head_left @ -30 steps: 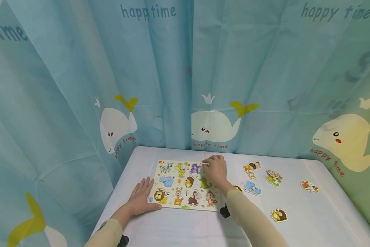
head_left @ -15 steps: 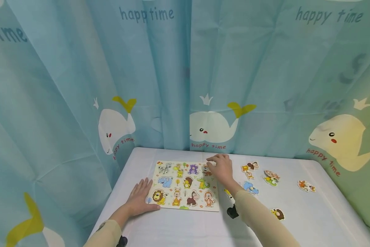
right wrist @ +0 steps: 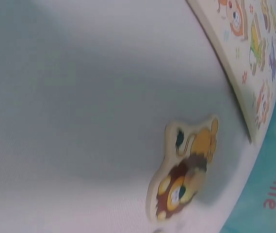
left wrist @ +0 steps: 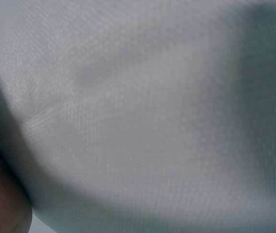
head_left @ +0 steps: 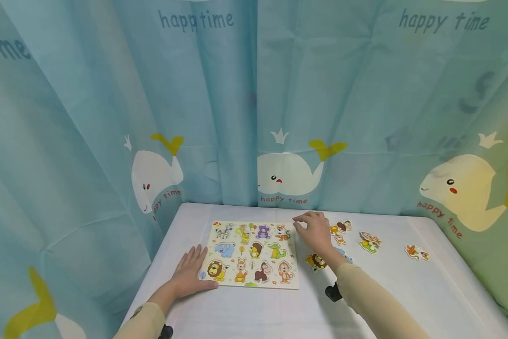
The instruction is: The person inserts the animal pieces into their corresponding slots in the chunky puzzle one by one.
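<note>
A flat puzzle board with several cartoon animals lies on the white table. My left hand rests spread at its left side, fingers along that edge and thumb at the near left corner. In the left wrist view only a bit of skin shows beside blurred cloth. My right hand, fingers bent loosely with nothing visible between them, hovers just right of the board's far right corner. Below its wrist lies a loose lion piece, also seen as a lion piece in the right wrist view.
More loose animal pieces lie farther right: a cluster with a gorilla piece, a crocodile piece overlapped by another, and an orange and white piece. An elephant piece is partly behind my right arm. A whale-print curtain hangs behind the table.
My right hand has moved right, off the board's far right corner, uncovering the tiger there. The lion piece now shows more fully, and my right sleeve covers the hedgehog piece. My left hand stays put.
</note>
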Demonstrator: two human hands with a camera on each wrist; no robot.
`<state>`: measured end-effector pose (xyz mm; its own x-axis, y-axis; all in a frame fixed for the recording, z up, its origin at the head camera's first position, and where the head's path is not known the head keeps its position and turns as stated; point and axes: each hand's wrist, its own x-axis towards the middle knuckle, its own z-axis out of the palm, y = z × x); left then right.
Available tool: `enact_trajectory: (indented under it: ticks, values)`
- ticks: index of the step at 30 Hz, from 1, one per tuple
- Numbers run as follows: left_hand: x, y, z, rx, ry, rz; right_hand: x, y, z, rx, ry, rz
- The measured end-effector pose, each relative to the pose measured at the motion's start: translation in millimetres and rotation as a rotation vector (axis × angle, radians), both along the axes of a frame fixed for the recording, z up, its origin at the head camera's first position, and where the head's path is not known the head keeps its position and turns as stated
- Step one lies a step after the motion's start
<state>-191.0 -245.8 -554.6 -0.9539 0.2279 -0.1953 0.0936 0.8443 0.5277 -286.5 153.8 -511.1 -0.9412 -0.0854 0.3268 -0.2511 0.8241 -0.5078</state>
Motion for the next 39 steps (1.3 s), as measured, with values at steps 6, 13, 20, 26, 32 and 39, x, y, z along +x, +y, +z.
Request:
enact_trajectory:
  ticks: [6, 13, 20, 26, 32, 39]
  values:
    - [-0.9, -1.5, -2.5, -0.026, 0.009, -0.009, 3.4, 12.8, 3.0, 0.022, 0.006, -0.007]
    - [-1.9, -1.1, -4.1, -0.002, 0.024, -0.011, 9.9, 25.3, 1.7, 0.019, -0.005, -0.013]
    - [-2.2, -0.8, -5.0, -0.002, 0.027, -0.011, 15.9, 34.4, -0.5, 0.026, -0.010, -0.016]
    - [-1.0, -1.9, -1.8, -0.015, 0.011, -0.012, 20.7, 39.9, -4.3, 0.044, -0.016, -0.014]
    - [-0.5, -2.1, -1.1, -0.015, 0.007, -0.014, 27.3, 51.7, -12.9, 0.054, 0.009, -0.026]
    - [-0.9, -1.6, -2.1, -0.014, -0.003, -0.009, 35.2, 78.6, -17.8, 0.047, 0.026, -0.073]
